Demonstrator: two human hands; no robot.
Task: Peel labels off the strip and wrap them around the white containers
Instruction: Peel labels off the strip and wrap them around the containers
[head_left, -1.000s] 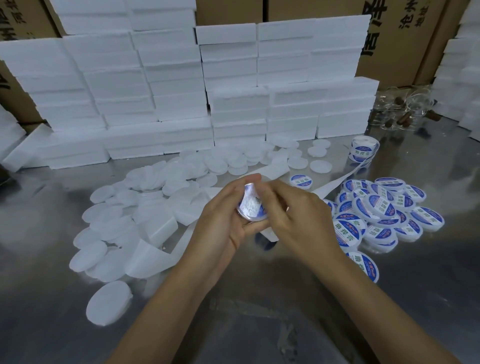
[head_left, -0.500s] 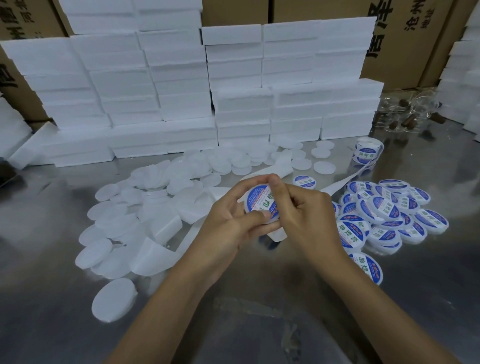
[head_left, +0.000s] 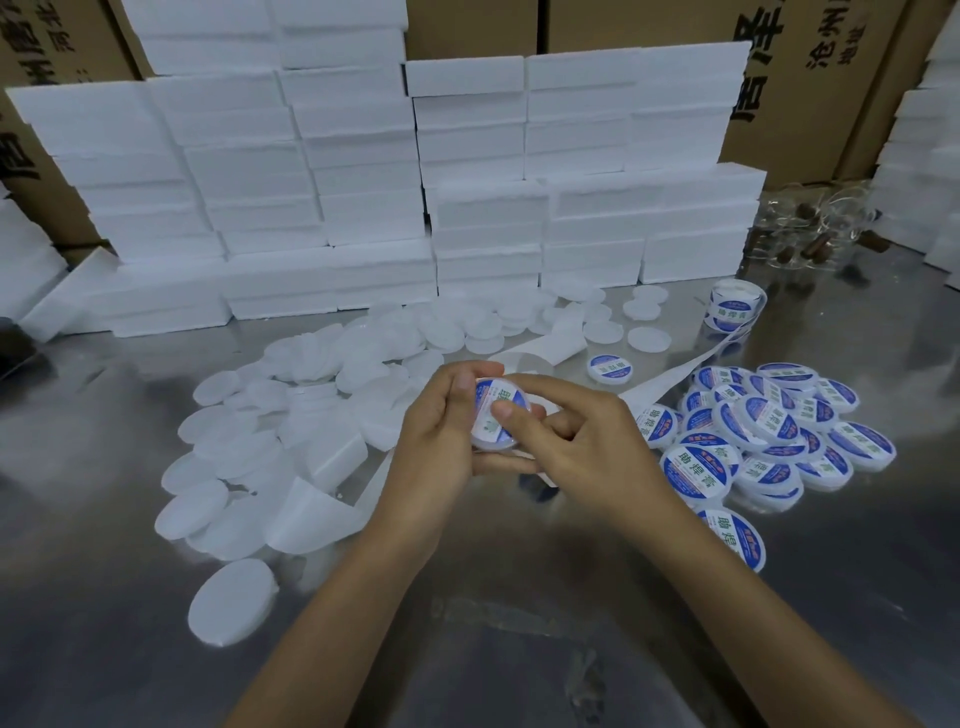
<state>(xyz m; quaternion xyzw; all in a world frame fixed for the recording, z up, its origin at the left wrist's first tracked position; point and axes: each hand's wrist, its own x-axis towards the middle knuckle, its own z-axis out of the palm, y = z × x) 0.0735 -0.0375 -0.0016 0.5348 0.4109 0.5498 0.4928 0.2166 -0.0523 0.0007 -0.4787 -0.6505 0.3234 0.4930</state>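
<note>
Pressing the blue-and-white label down on the small round white plastic container (head_left: 497, 420), I am smoothing outward so no bubbles form. My left hand (head_left: 441, 441) is gripping its rim; my right hand (head_left: 582, 447) is thumbing its face. Held above the steel tabletop (head_left: 519, 623), its flat face is tilting toward me, axis near-horizontal. Labelled containers (head_left: 769, 441) are piling up rightward.

Much of the held container is out of sight

The left hand (head_left: 441, 441) and the right hand (head_left: 587, 457) cover most of the held container (head_left: 496, 415); its label print is too small to read. Cardboard boxes (head_left: 810, 78) are cut off at the top edge, their printing partial. The glass jars (head_left: 810, 234) are blurred.
</note>
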